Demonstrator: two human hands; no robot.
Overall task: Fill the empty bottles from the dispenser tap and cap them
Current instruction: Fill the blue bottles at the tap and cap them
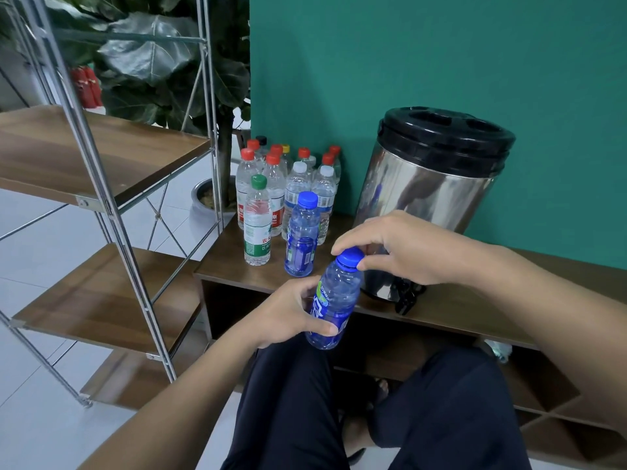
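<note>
Both hands on the tilted blue bottle (334, 300), left hand (288, 313) around its body, right hand (400, 245) pinching its cap (351, 257), tap (407, 296) half-hidden.

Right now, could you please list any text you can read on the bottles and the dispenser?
"农": green-capped bottle, label; the rest blurred.
White characters: held blue bottle, partly covered by left hand, unreadable.
Standing blue bottle: print too small.
Dispenser: none.

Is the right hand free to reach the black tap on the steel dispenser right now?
Probably not yet. The right hand pinches the blue cap of the blue bottle held by the left hand. The black tap sits unobstructed just below it.
</note>
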